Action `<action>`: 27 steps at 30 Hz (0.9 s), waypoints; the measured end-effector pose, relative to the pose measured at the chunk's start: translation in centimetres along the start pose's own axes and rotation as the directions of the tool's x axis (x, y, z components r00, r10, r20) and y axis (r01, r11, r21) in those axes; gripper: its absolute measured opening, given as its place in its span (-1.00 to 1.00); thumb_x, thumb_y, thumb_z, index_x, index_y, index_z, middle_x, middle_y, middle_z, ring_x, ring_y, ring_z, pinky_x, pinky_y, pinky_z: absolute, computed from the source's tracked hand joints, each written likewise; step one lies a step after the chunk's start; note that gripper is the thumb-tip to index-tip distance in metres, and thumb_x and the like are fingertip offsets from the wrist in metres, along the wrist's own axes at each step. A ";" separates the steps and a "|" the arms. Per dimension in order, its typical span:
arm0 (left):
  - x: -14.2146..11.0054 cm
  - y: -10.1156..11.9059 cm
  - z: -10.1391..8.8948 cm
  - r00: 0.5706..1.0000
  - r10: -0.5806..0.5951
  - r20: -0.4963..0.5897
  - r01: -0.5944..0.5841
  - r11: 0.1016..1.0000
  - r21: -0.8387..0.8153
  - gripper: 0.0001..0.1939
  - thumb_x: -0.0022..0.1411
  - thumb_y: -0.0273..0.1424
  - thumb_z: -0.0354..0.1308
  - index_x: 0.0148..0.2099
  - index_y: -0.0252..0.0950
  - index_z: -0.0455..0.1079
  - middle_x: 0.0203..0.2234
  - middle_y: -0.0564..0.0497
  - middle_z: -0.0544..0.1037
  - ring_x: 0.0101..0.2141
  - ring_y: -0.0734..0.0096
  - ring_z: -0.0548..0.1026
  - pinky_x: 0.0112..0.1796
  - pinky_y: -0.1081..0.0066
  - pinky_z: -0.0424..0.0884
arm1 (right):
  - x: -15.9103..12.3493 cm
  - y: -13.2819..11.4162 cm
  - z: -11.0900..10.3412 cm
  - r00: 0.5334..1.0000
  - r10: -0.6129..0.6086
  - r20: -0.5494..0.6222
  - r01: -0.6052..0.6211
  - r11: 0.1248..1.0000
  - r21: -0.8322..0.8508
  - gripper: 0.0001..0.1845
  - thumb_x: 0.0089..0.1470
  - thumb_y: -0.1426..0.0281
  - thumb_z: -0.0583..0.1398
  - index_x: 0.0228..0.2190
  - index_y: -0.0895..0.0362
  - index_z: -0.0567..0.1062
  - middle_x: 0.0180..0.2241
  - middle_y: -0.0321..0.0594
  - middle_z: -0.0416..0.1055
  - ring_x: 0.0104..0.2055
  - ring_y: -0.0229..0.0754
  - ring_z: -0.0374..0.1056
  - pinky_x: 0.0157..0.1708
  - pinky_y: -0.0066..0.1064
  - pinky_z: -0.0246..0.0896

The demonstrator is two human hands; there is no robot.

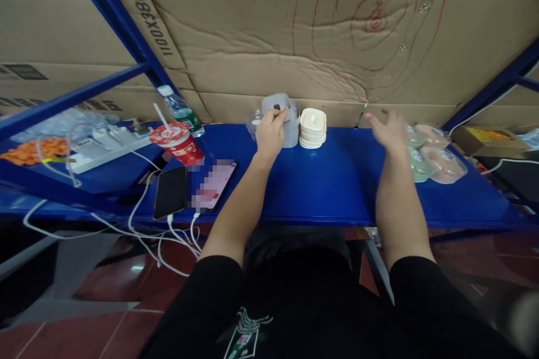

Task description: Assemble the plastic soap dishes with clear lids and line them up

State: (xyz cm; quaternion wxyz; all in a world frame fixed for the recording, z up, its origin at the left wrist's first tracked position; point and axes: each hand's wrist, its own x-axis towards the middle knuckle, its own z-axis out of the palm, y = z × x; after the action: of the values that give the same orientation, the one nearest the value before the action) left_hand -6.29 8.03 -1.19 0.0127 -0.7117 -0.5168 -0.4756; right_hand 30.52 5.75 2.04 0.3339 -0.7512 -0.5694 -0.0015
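My left hand [270, 133] is at the back of the blue table, its fingers closed at the rim of a tilted grey square dish [273, 102]. A small dark patch shows by the fingertips; I cannot make out what it is. Below and beside that dish stand more grey dishes [291, 136], and a clear plastic container [254, 119] is partly hidden behind my hand. Just right of them is a stack of cream square dishes [313, 128]. My right hand [389, 130] hovers with thumb and fingers apart, left of several green and pink lidded containers [442, 160]. It holds nothing visible.
On the left of the blue table [320, 190] are a red cup with a straw [179, 143], a water bottle [181, 112] and two phones, one dark [170, 193], one lit [217, 185], with white cables. A thin pen-like stick [360, 115] leans against the cardboard [261, 28] behind.
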 end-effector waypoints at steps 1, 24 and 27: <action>0.0 -0.1 0.2 1.000 0.003 0.014 -0.003 1.000 -0.006 -0.53 0.55 -0.44 -0.04 0.32 -0.12 0.55 0.12 -0.15 0.61 0.14 0.09 0.55 0.22 0.13 0.48 | 0.5 1.2 -0.5 0.996 0.088 -0.012 -0.088 0.996 -0.003 -0.04 0.24 -0.25 0.17 0.34 0.21 0.43 0.37 0.34 0.32 0.49 0.47 0.15 0.41 0.41 0.02; -1.3 0.5 1.7 0.965 0.236 -0.117 -0.250 0.960 -0.122 -0.57 0.61 -0.18 0.00 0.31 -0.28 0.43 0.21 -0.26 0.53 0.13 0.14 0.60 0.05 0.20 0.60 | -0.9 0.6 2.1 0.952 0.084 0.293 0.012 0.950 -0.311 -0.11 0.04 0.05 0.44 0.36 -0.01 0.45 0.39 0.16 0.33 0.40 0.46 0.29 0.31 0.35 0.23; -1.7 1.4 1.7 0.960 0.264 -0.093 -0.275 0.953 -0.126 -0.60 0.61 -0.21 0.02 0.28 -0.30 0.46 0.16 -0.24 0.58 0.09 0.19 0.63 0.05 0.22 0.60 | -0.9 0.0 2.3 0.963 0.069 0.261 -0.009 0.974 -0.224 -0.15 0.05 0.06 0.41 0.33 0.02 0.48 0.33 0.13 0.41 0.35 0.39 0.37 0.29 0.23 0.31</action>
State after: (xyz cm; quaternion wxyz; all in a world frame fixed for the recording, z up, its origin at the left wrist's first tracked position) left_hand -4.16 7.02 -2.57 0.0479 -0.7563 -0.3800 -0.5304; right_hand 29.28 6.11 -0.09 0.1684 -0.7880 -0.5906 0.0428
